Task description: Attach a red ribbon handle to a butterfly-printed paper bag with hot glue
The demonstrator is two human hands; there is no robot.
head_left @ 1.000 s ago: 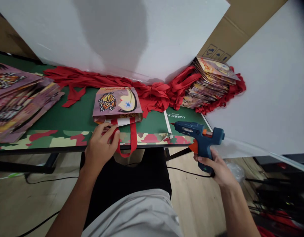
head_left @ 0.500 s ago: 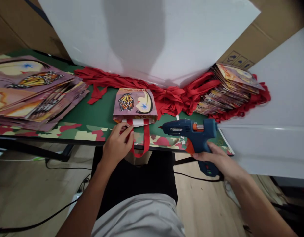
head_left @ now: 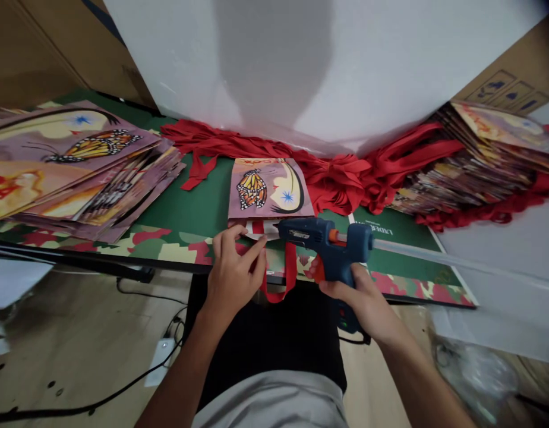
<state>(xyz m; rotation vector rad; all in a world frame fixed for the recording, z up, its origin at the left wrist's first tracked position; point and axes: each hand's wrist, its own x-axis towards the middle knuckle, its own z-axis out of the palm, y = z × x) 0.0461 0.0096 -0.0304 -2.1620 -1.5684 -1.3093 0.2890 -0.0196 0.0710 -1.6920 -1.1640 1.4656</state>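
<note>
Grips the glue gun [head_left: 323, 241] in the right hand [head_left: 366, 300], fist closed round the stock, nozzle aimed toward 9 o'clock with its tip at the mouth of the bag [head_left: 268, 187]. Rests the left hand [head_left: 234, 270] on that near edge, fingers loosely spread and clasping nothing, tips beside the red handle [head_left: 290, 273] that hangs off the table [head_left: 198, 205] toward 6 o'clock. Has the bag flat at 12 o'clock of both hands, with straps [head_left: 341, 178] heaped at 1 o'clock, left stack [head_left: 78, 169] at 10 o'clock and right stack [head_left: 479, 172] at 2 o'clock. Reads as the gluing step, fixing the handle end to the bag's inner rim. Calls next for a short bead at that end, fingertips clear of the hot tip, then firm pressure.
</note>
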